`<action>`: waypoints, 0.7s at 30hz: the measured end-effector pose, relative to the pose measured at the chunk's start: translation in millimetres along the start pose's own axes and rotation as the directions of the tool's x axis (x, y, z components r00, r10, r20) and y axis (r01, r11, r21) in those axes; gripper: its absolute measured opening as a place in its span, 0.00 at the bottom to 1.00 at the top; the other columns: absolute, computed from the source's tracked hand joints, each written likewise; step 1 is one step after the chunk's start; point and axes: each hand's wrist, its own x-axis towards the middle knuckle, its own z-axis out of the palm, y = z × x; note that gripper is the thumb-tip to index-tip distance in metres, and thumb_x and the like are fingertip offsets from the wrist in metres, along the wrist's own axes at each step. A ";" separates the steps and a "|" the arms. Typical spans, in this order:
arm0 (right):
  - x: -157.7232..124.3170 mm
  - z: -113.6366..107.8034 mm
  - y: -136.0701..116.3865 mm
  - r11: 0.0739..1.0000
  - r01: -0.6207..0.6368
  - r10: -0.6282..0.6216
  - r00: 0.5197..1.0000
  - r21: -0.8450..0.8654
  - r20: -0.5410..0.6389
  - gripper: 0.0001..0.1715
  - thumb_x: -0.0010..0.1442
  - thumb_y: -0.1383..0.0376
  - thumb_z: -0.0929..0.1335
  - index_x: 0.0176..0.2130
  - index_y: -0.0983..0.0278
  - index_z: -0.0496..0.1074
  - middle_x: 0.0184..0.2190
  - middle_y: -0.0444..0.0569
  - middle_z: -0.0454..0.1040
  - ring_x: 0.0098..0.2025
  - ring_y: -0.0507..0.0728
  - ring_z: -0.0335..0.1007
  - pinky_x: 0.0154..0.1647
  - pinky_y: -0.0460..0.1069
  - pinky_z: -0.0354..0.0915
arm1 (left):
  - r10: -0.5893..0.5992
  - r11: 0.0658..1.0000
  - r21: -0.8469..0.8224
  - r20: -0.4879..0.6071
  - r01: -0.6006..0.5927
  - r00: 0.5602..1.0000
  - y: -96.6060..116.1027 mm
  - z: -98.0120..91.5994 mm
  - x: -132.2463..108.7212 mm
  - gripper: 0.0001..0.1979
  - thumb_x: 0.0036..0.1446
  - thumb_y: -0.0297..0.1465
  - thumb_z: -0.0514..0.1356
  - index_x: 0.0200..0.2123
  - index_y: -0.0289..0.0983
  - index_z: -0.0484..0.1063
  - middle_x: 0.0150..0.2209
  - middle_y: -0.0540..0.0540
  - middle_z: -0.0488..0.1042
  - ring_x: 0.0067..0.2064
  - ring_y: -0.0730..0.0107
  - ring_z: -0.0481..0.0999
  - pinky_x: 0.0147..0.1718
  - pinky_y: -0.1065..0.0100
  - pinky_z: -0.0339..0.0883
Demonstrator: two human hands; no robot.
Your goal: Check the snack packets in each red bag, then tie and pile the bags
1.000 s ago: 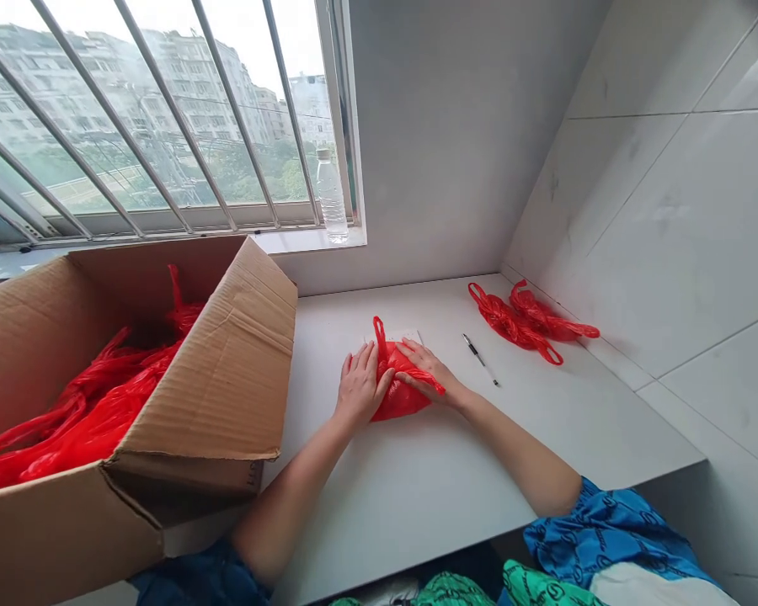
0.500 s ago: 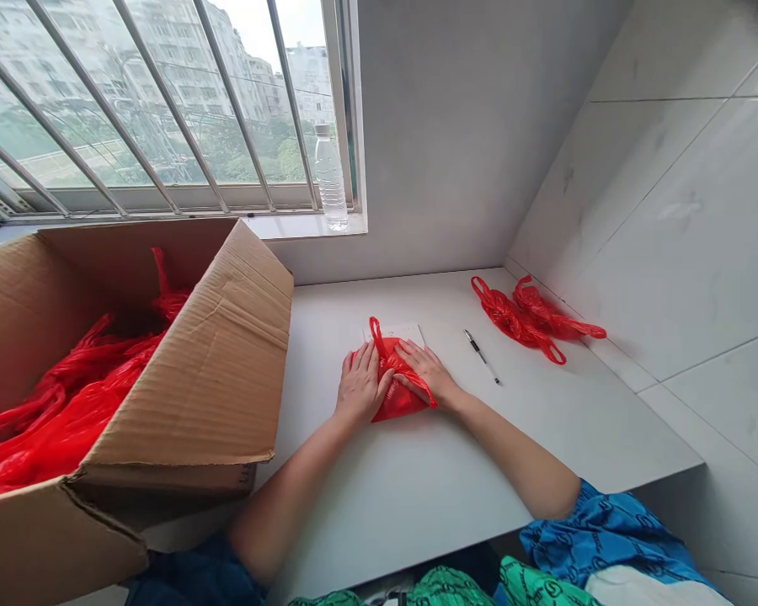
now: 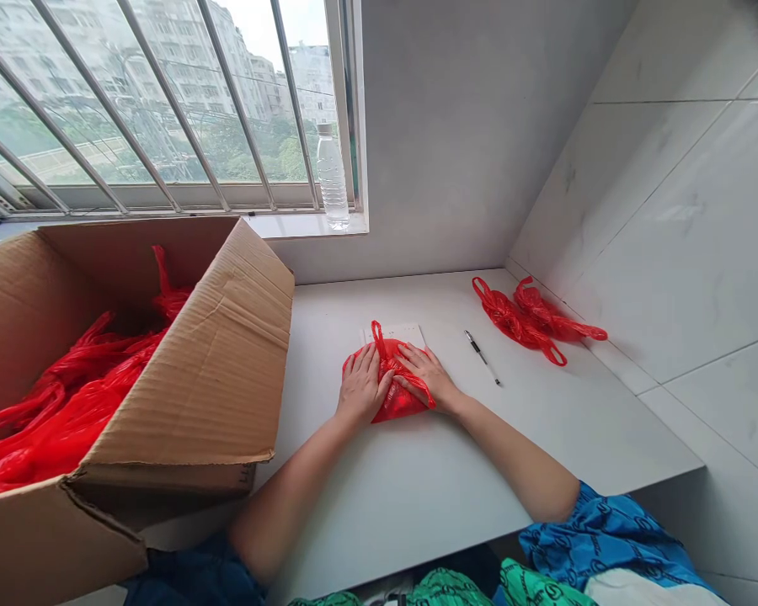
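Observation:
A red plastic bag (image 3: 397,411) lies on the white table, with one handle loop standing up at its far side. My left hand (image 3: 361,383) rests flat on the bag's left part, fingers stretched out. On its right part my right hand (image 3: 428,375) lies flat too, fingers extended. Both thumbs come close together over the bunched middle of the bag. Under the far edge of the bag a white sheet or pad (image 3: 410,332) shows in part. What the bag holds, if anything, is hidden.
A cardboard box (image 3: 195,370) full of red plastic bags (image 3: 94,396) stands at the left. To the right lie a pen (image 3: 482,358) and twisted red bags (image 3: 531,316) near the tiled wall. A clear bottle (image 3: 333,181) stands on the sill by the barred window.
The red bag bulges out a little more around my left fingers. Both hands stay almost in the same place on it.

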 end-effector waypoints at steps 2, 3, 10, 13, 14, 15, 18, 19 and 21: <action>-0.1 0.1 0.1 1.000 0.003 -0.003 1.000 -0.002 -0.002 0.38 0.71 0.45 0.51 0.68 0.62 0.58 0.71 0.51 0.51 0.73 0.61 0.40 0.72 0.63 0.38 | 0.001 1.000 -0.017 -0.003 -0.001 1.000 -0.1 0.0 0.0 0.30 0.70 0.43 0.43 0.66 0.29 0.59 0.68 0.36 0.57 0.71 0.55 0.53 0.69 0.51 0.47; -0.2 0.0 0.0 1.000 0.003 -0.003 1.000 -0.001 -0.001 0.38 0.71 0.45 0.51 0.68 0.62 0.58 0.71 0.51 0.50 0.73 0.62 0.40 0.72 0.63 0.38 | 0.003 1.000 -0.024 -0.006 -0.003 1.000 -0.3 0.2 -0.1 0.30 0.70 0.43 0.43 0.65 0.29 0.59 0.68 0.36 0.58 0.70 0.55 0.53 0.68 0.51 0.48; -0.9 -2.3 -1.9 1.000 0.002 -0.002 1.000 0.003 0.007 0.38 0.71 0.46 0.51 0.68 0.63 0.58 0.71 0.51 0.49 0.73 0.62 0.39 0.72 0.63 0.37 | 0.014 0.998 -0.054 -0.040 -0.016 0.999 -2.8 4.5 -0.3 0.29 0.70 0.42 0.44 0.65 0.31 0.61 0.68 0.37 0.59 0.70 0.55 0.54 0.68 0.51 0.49; -0.9 -2.6 -2.1 1.000 0.002 -0.002 1.000 0.003 0.007 0.38 0.71 0.46 0.52 0.68 0.64 0.58 0.71 0.52 0.49 0.73 0.62 0.39 0.73 0.63 0.37 | 0.011 0.997 -0.070 -0.047 -0.015 0.999 -3.7 5.4 0.1 0.28 0.69 0.42 0.46 0.64 0.32 0.62 0.67 0.37 0.60 0.70 0.55 0.55 0.68 0.51 0.49; -0.9 -2.5 -2.1 1.000 0.000 0.000 1.000 0.005 0.006 0.37 0.71 0.46 0.52 0.68 0.63 0.58 0.71 0.52 0.50 0.73 0.62 0.39 0.72 0.63 0.37 | 0.013 0.997 -0.081 -0.053 -0.018 0.998 -4.0 5.4 0.3 0.27 0.69 0.42 0.46 0.63 0.32 0.63 0.67 0.37 0.61 0.70 0.55 0.55 0.68 0.51 0.49; -0.9 -2.4 -2.0 1.000 -0.002 0.002 1.000 0.008 0.005 0.37 0.71 0.46 0.52 0.68 0.63 0.58 0.71 0.51 0.50 0.73 0.62 0.39 0.72 0.63 0.37 | 0.018 0.995 -0.093 -0.062 -0.024 0.998 -4.4 5.1 0.5 0.27 0.69 0.42 0.46 0.63 0.33 0.63 0.67 0.38 0.61 0.70 0.55 0.56 0.68 0.50 0.50; -0.7 -2.1 -2.3 1.000 -0.006 0.006 1.000 0.028 -0.006 0.35 0.71 0.47 0.53 0.68 0.61 0.59 0.71 0.51 0.51 0.73 0.61 0.40 0.72 0.63 0.38 | 0.044 0.988 -0.142 -0.095 -0.057 0.994 -6.1 3.4 0.8 0.24 0.69 0.42 0.48 0.62 0.36 0.64 0.65 0.40 0.64 0.68 0.55 0.58 0.67 0.50 0.51; -0.6 -2.5 -2.7 0.999 -0.006 0.007 1.000 0.041 -0.016 0.34 0.71 0.48 0.54 0.67 0.61 0.59 0.71 0.52 0.52 0.73 0.61 0.41 0.72 0.64 0.38 | 0.051 0.984 -0.164 -0.110 -0.068 0.993 -6.8 2.4 0.7 0.24 0.69 0.42 0.49 0.61 0.37 0.64 0.65 0.40 0.64 0.67 0.55 0.59 0.66 0.49 0.53; -0.5 -5.3 -4.5 0.996 0.000 0.004 0.999 0.088 -0.054 0.32 0.71 0.48 0.57 0.65 0.61 0.63 0.69 0.53 0.57 0.72 0.62 0.45 0.71 0.64 0.40 | 0.049 0.972 -0.220 -0.151 -0.082 0.987 -7.9 -0.6 0.0 0.21 0.68 0.41 0.51 0.59 0.39 0.66 0.63 0.41 0.66 0.65 0.56 0.63 0.64 0.50 0.57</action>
